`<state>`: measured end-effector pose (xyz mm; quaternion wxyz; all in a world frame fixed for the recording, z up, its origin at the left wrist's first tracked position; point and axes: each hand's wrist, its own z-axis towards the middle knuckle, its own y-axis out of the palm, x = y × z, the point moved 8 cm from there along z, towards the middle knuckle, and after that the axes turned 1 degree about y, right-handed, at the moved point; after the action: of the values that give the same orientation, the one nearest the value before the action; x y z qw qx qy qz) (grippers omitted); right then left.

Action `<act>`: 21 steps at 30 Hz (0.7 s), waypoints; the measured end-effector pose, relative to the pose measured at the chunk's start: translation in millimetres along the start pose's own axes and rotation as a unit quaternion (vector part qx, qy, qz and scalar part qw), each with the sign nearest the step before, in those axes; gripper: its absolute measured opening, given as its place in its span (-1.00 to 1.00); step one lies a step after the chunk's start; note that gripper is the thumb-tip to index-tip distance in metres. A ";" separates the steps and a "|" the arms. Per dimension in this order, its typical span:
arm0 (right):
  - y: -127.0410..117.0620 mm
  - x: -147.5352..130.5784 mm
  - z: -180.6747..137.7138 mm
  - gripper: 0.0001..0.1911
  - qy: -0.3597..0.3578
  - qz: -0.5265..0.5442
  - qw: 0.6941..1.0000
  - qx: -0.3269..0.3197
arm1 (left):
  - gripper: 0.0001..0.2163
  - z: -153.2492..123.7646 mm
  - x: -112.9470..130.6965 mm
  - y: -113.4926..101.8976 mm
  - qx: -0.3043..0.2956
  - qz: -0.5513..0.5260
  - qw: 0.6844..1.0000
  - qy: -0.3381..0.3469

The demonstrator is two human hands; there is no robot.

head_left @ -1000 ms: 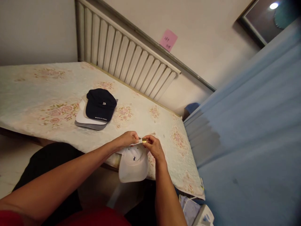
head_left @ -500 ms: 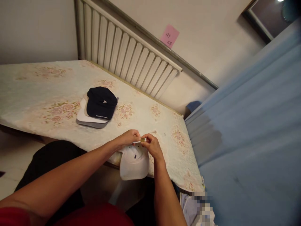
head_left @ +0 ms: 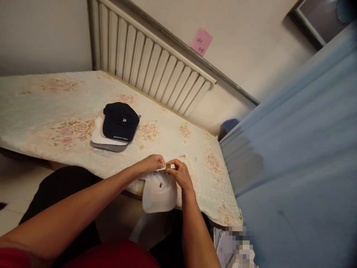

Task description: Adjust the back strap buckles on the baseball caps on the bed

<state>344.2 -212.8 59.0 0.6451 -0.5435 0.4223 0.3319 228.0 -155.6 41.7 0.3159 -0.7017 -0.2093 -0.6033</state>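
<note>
A white baseball cap with a small dark emblem hangs with its brim toward me at the bed's near edge. Its white back strap is pinched in my left hand, fingers closed. My right hand grips the brass-coloured buckle between thumb and fingers, and a white strap end pokes out on its right. Away to the left lies a stack of caps: a navy cap with white lettering on top, a white cap under it, and a grey brim at the bottom.
The caps rest on a bed with a floral cover. Behind it a white radiator runs along the wall, with a pink note above. A blue curtain hangs on the right. Folded cloth lies at the lower right.
The right hand has pulled slightly, and more of the buckle and white strap end shows between the fingers. The cap and the stack have stayed in place.
</note>
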 end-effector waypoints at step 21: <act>-5.7 27.4 2.9 -0.77 0.031 0.177 0.982 0.060 | -0.76 -32.6 -28.6 45.5 0.002 -0.523 0.852 -0.024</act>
<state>361.4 -211.9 36.7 0.5943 -0.4302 0.5506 0.3982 230.2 -208.2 7.4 -0.0500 -0.5020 -0.5543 -0.6620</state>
